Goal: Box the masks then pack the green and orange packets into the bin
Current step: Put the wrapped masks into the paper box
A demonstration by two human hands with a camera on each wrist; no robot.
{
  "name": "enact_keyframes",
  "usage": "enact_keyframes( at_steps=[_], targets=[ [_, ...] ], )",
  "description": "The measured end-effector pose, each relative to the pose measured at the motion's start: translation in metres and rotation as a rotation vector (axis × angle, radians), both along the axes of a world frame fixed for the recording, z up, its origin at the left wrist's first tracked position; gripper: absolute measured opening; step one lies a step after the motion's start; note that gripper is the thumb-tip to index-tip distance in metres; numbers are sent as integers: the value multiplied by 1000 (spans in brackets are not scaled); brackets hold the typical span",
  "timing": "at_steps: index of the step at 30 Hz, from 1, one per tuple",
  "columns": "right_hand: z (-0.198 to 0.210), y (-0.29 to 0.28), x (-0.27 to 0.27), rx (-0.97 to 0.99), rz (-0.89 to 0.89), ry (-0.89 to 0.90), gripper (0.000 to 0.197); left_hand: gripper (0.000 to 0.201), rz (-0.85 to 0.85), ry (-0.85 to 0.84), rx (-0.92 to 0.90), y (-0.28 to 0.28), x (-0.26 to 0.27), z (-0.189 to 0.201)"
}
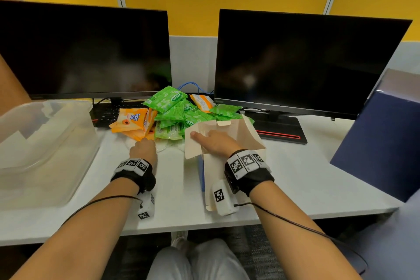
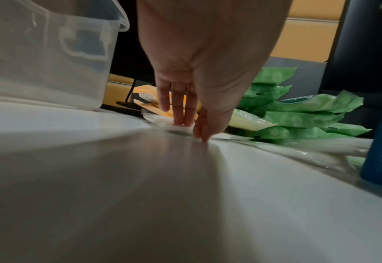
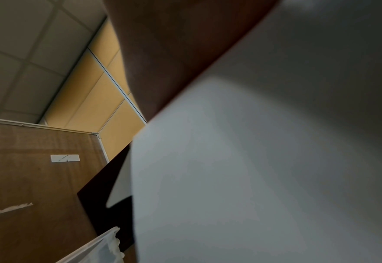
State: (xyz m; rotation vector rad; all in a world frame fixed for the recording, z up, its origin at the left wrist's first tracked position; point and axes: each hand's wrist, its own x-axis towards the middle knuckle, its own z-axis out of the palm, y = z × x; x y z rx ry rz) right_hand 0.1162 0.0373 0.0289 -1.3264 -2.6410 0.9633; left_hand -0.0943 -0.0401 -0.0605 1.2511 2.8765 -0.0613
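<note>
A black fabric band is wrapping the wrist behind the left hand, and a second band is wrapping the wrist behind the right hand. Each is carrying a row of white blocks printed with black square codes. A white camera pod bearing another code is hanging at 7 o'clock from the second band. A matching pod is hanging at 5 o'clock from the first. Thin black cables are trailing along both forearms toward 6 o'clock. Light grey trousers are covering the knees.

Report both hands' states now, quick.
Left hand: open, straight fingertips touching a white packet.
Right hand: resting on the open carton, thumb on its flap; fingers hidden, grip cannot be told.
</note>
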Motion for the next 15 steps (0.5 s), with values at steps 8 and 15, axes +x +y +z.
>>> enact_keyframes(
  at_steps=[8, 15],
  targets=[
    [-2, -1, 1, 21, -11, -5, 84, 28, -71, -44, 105, -4, -4, -1],
    [-2, 1, 0, 9, -4, -8, 85, 34, -76, 13, -5, 10, 8, 2]
  ],
)
